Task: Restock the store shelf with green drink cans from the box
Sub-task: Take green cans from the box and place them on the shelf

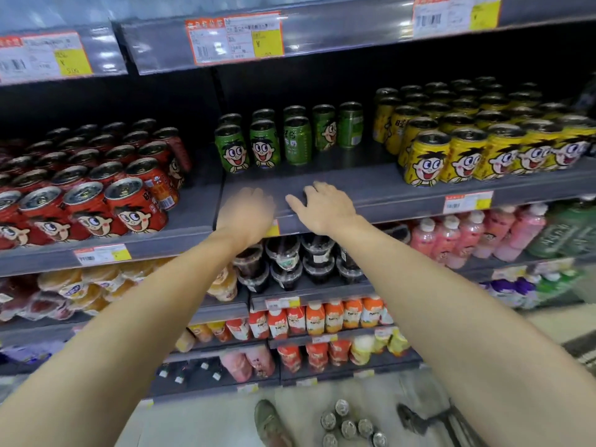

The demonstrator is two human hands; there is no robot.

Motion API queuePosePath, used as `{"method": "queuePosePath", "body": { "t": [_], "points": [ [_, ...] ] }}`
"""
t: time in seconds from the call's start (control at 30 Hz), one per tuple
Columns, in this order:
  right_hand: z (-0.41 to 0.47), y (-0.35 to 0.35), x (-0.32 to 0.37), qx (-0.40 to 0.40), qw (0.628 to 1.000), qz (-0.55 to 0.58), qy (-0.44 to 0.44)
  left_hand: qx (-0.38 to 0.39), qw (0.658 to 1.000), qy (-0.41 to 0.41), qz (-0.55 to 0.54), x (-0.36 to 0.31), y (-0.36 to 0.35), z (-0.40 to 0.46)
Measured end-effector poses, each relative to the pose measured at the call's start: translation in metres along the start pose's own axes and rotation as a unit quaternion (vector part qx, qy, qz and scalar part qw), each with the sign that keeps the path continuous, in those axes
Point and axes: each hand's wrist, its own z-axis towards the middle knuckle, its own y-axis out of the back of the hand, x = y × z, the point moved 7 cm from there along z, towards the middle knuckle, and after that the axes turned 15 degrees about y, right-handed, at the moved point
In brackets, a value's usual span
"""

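Green cans upright behind both hands, right hand spread empty, left hand blurred

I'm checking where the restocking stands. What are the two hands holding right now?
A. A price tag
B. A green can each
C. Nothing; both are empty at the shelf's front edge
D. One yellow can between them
C: the left hand and right hand are empty at the shelf edge, in front of the green cans.

Eight green cans on the shelf, six loose cans on the floor, two hands.
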Motion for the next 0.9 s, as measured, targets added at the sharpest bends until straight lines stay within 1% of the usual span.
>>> {"method": "queuePosePath", "body": {
  "t": [0.07,0.13,0.23,0.3,0.37,0.5,0.63,0.77,0.9],
  "points": [
    [-0.001,-0.003,0.002,-0.004,1.0,-0.026,-0.003,0.022,1.0,0.003,-0.007,0.0,0.001,0.0],
    [-0.001,-0.004,0.002,0.013,0.999,-0.036,-0.001,0.027,0.999,0.02,0.007,-0.002,0.005,-0.003],
    [-0.006,0.001,0.001,0.07,0.997,-0.029,0.003,0.031,0.995,0.033,0.086,-0.011,0.016,-0.018],
    [-0.013,0.006,0.0,0.094,0.995,-0.034,0.002,0.035,0.986,0.0,0.165,-0.019,0.015,-0.032],
    [-0.024,0.01,0.002,0.1,0.994,-0.051,0.002,0.026,0.971,-0.046,0.234,-0.026,0.012,-0.046],
    [-0.06,0.013,0.004,0.083,0.996,-0.04,-0.018,0.003,0.951,-0.097,0.292,-0.033,0.012,-0.066],
    [-0.101,0.02,0.008,0.049,0.997,-0.035,-0.04,0.007,0.952,-0.148,0.269,-0.048,0.022,-0.091],
    [-0.149,0.028,0.01,0.059,0.992,-0.053,-0.094,0.015,0.963,-0.182,0.201,-0.063,0.038,-0.13],
    [-0.207,0.047,0.019,0.048,0.987,-0.047,-0.144,-0.009,0.958,-0.234,0.167,-0.078,0.06,-0.171]
  ]
}}
